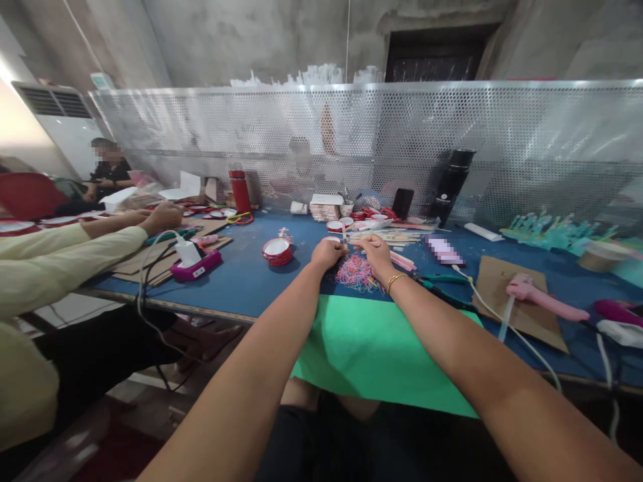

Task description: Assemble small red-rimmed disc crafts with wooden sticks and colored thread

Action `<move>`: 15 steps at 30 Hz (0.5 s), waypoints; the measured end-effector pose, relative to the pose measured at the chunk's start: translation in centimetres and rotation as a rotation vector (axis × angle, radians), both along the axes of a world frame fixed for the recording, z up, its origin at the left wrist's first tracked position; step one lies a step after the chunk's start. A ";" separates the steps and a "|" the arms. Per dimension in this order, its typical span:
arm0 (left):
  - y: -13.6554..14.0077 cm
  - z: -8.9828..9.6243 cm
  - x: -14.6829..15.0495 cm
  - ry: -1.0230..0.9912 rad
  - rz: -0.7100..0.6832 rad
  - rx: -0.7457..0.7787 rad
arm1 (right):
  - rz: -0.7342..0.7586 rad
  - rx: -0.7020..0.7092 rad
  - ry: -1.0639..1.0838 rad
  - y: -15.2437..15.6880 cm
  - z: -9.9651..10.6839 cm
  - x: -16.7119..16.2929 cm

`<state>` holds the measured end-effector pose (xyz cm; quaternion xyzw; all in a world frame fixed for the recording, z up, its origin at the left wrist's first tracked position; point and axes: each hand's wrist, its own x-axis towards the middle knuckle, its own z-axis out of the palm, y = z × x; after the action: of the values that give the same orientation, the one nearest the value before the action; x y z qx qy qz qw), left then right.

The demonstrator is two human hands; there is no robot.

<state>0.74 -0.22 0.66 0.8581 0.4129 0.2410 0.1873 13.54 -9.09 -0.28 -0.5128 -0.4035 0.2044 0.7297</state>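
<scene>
My left hand (329, 254) is closed around a small, pale flat stick (344, 233) that stands upright from its fingers. Beside it, my right hand (376, 253), with a gold bracelet at the wrist, has its fingers pinched near the stick; what they hold is too small to make out. Just below both hands lies a tangled heap of thin pink, blue and orange strands (359, 274). A green sheet (386, 355) hangs over the table's front edge beneath my forearms. Loose wooden sticks (394, 237) lie beyond my right hand.
Red-rimmed white round pieces (277, 251) are stacked at left. To the right are green-handled pliers (445, 288), a phone (445, 250), and a pink glue gun (545, 298) on cardboard with trailing cables. A purple power strip (197, 266) sits near a co-worker's sleeves (75, 258). A perforated panel (251, 134) stands behind.
</scene>
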 end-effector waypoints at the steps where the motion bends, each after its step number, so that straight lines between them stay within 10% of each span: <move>1: 0.0 0.0 0.0 -0.001 -0.002 0.003 | 0.011 0.000 -0.005 0.0 0.0 -0.1; 15: -0.1 0.1 0.0 -0.010 0.010 -0.023 | 0.007 0.002 0.015 0.3 -0.1 -0.1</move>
<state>0.75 -0.37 0.78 0.8527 0.4189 0.2414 0.1979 13.48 -8.80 -0.40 -0.5089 -0.4000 0.2104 0.7327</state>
